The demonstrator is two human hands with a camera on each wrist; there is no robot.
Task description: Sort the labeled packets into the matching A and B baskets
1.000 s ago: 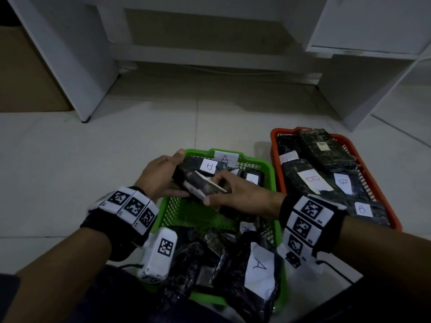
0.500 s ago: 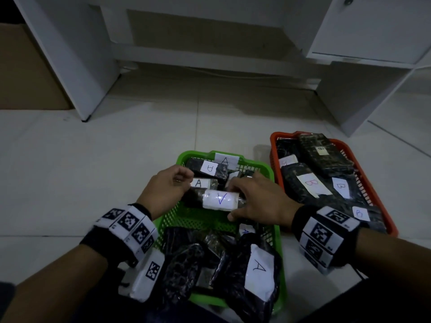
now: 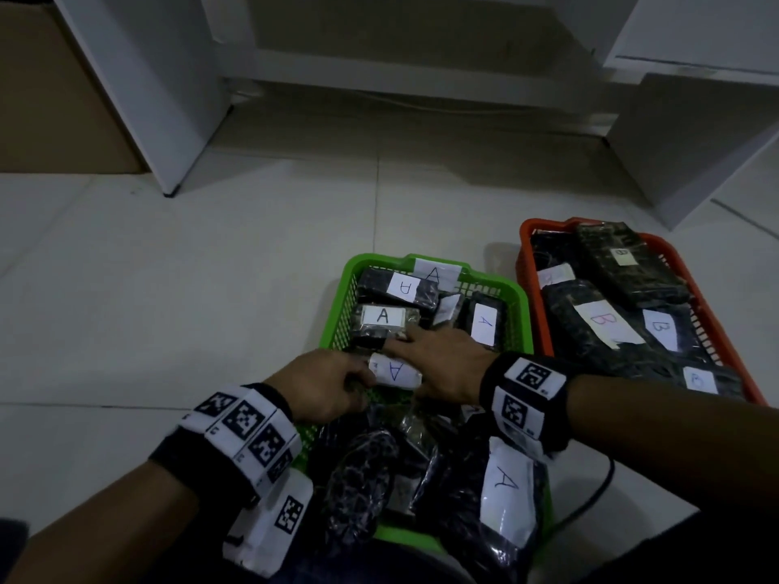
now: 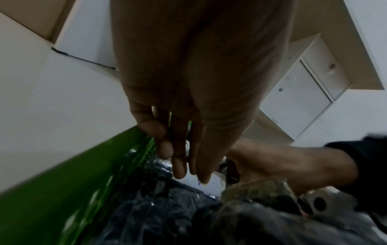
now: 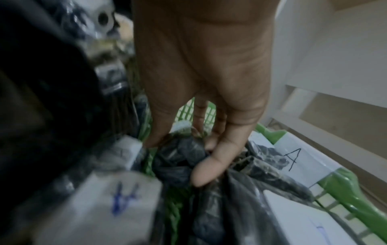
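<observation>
Left hand (image 3: 322, 383) fingers extended and relaxed, tips at the left end of the packet (image 3: 394, 371) with the blue A label, holding nothing; right hand (image 3: 442, 364) flat on the packets beside it, fingers reaching forward, possibly pinching dark wrap, though the wrist view is blurry. Packet lies mid green basket (image 3: 339, 305) among other A packets. Orange basket (image 3: 527, 263) on the right holds B packets.

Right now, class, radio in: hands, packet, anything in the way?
Left hand and right hand both on the A packet in the green basket. Packets piled around it.
</observation>
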